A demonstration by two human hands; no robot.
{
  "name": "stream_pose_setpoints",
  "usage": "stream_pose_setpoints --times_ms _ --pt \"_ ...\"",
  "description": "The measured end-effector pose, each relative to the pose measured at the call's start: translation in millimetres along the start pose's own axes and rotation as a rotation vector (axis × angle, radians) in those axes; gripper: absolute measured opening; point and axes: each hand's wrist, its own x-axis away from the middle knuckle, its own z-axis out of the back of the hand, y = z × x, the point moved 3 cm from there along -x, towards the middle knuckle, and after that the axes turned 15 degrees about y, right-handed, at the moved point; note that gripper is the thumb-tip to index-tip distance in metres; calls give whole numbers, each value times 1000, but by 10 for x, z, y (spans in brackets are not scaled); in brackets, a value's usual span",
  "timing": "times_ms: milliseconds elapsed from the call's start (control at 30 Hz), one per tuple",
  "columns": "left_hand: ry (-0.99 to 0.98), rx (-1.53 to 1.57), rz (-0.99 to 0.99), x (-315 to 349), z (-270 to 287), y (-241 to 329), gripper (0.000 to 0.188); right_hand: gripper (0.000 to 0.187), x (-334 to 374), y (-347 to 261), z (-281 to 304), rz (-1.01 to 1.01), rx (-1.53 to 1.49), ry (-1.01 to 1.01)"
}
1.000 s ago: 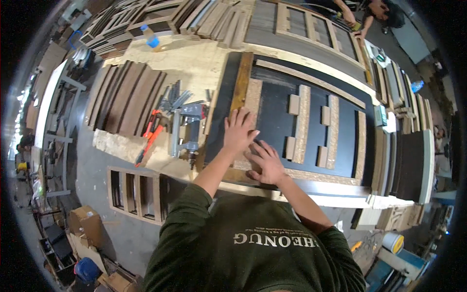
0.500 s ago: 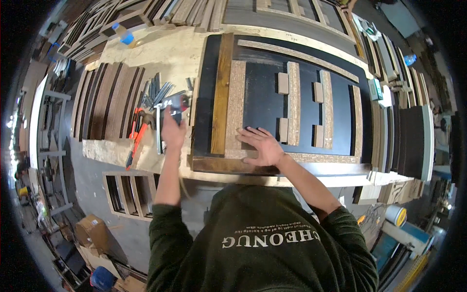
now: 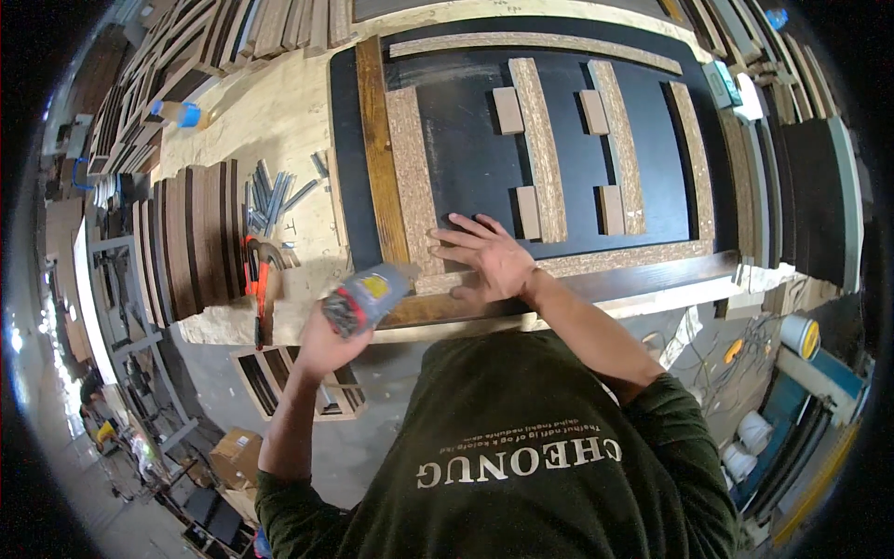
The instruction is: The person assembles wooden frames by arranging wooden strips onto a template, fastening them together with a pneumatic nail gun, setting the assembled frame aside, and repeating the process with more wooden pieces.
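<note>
My left hand (image 3: 333, 343) is closed around a grey-and-red staple gun (image 3: 372, 293), slightly blurred. Its front end is over the near left corner of a wooden frame, where I cannot tell whether it touches. Fingers spread, my right hand (image 3: 494, 263) lies across the lower end of a chipboard strip (image 3: 410, 168) and the near strip beside it. A brown wooden strip (image 3: 377, 140) runs along the frame's left side, and a dark brown one (image 3: 633, 285) along its near edge. More chipboard strips (image 3: 540, 149) with small blocks (image 3: 507, 110) lie on the black panel (image 3: 466, 121).
Silver staple strips (image 3: 270, 196) and an orange-and-black hand tool (image 3: 258, 289) lie left of the panel, near stacked wooden slats (image 3: 196, 233). A blue-labelled bottle (image 3: 186, 114) lies farther back. A small slatted frame (image 3: 261, 382) is below the bench edge; boards (image 3: 810, 196) stand at right.
My left hand has brought the staple gun from beside the staple strips toward me, over the frame's near left corner. My right hand stays on the strips. The whole view has shifted.
</note>
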Motion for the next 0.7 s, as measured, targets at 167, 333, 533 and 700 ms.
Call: stream_pose_setpoints --times_ms 167,333,533,700 --pt "-49 -558 -149 -88 -245 217 58 64 18 19 39 -40 -49 47" --pt "-108 -658 -291 -193 -360 229 60 60 11 21 63 -59 -75 66" --pt "-171 -733 -114 -262 -414 201 70 63 18 47 8 -78 -72 30" --pt "-192 -701 -199 -284 -391 17 64 63 -3 9 36 -78 -66 25"
